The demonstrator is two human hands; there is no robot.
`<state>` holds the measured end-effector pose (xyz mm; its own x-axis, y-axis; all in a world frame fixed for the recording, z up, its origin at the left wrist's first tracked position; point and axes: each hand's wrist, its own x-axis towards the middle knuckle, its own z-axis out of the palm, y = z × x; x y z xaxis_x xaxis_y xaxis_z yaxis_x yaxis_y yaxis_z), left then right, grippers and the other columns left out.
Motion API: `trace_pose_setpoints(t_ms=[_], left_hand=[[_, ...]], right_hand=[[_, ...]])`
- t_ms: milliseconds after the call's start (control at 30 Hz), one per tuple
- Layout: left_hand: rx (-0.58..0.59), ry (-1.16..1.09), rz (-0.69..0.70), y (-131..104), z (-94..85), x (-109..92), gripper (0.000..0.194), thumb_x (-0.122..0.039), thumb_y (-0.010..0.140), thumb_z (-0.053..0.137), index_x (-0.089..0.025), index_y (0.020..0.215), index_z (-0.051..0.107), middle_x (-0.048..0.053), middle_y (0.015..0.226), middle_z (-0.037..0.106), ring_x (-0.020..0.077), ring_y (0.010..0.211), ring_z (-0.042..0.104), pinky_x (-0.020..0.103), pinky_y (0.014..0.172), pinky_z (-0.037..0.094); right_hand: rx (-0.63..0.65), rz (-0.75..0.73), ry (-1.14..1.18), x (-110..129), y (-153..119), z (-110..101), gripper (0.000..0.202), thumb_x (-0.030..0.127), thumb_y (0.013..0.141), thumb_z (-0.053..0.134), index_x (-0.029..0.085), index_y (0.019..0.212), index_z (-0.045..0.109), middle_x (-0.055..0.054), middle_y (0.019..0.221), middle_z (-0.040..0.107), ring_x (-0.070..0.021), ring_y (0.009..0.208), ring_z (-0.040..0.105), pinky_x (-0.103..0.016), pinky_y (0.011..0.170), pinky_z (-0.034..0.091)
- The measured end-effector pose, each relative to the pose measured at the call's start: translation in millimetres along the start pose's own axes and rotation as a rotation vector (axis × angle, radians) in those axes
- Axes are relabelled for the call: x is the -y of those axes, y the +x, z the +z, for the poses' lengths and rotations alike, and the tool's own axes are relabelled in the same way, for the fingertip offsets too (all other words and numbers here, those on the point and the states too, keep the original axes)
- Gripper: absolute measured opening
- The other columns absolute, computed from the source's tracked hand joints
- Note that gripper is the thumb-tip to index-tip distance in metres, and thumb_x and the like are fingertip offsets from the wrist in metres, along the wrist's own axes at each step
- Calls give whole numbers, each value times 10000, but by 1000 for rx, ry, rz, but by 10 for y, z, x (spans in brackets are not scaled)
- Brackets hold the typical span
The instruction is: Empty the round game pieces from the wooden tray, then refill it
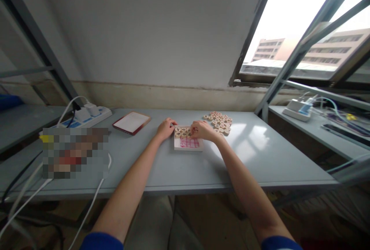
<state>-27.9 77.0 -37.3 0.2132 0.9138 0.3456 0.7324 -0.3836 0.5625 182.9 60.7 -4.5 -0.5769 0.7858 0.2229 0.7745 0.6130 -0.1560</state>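
A shallow white box (188, 149) lies on the desk between my hands, with round wooden Chinese chess pieces (181, 131) in rows along its far part. Pink grid lines show on its bare near part. My left hand (167, 128) grips the box's left side near the far corner, fingers curled at the edge. Over the box's right part, my right hand (202, 130) is bent down with its fingers pinched on a chess piece among the others, partly hidden by the fingers. Right of the box, a loose cluster of chess pieces (222, 122) lies beyond my right hand.
A box lid (131, 123) with a dark red border lies to the left. Farther left are a power strip (86, 116), white cables (100, 186) and a blurred-out patch. A wall stands behind the grey desk (260, 165). Another power strip (297, 110) sits on the right-hand desk.
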Motion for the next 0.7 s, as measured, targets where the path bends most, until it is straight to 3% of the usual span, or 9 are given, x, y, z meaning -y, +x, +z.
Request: trace_pose_setpoints(t_ms=[300, 400, 500, 600, 700], left_hand=[[6, 2, 4, 11, 0, 8, 258, -85, 689, 434, -181, 796, 647, 23, 884, 549, 101, 690, 511, 220, 700, 428], [12, 9, -9, 12, -6, -2, 253, -95, 694, 438, -180, 802, 650, 23, 880, 552, 102, 691, 513, 221, 703, 428], [18, 16, -18, 6, -13, -12, 239, -112, 694, 454, -182, 811, 650, 19, 882, 557, 101, 680, 510, 222, 697, 430], [6, 22, -8, 0, -13, -8, 233, -110, 693, 457, -185, 806, 647, 20, 893, 560, 108, 699, 516, 225, 703, 431], [8, 15, 11, 8, -8, 12, 279, -63, 687, 418, -184, 797, 644, 27, 894, 565, 119, 762, 528, 228, 737, 426]], right_hand=[[57, 90, -25, 22, -19, -46, 230, 458, 604, 660, 228, 598, 654, 1, 653, 637, -136, 612, 534, -266, 637, 297], [63, 93, 46, -44, -29, -67, 243, 469, 636, 632, 230, 680, 652, 3, 686, 631, -137, 632, 540, -257, 637, 325], [-141, 146, 49, -186, -41, -18, 357, 463, 728, 546, 225, 992, 579, -37, 873, 621, -175, 806, 542, -287, 726, 354], [-357, 312, -143, -377, -56, 123, 477, 395, 793, 476, 170, 1206, 405, -134, 1164, 496, -257, 1106, 394, -412, 890, 280], [-280, 452, -268, -545, -57, 268, 453, 353, 810, 444, 144, 1209, 390, -163, 1296, 365, -302, 1237, 211, -526, 954, 144]])
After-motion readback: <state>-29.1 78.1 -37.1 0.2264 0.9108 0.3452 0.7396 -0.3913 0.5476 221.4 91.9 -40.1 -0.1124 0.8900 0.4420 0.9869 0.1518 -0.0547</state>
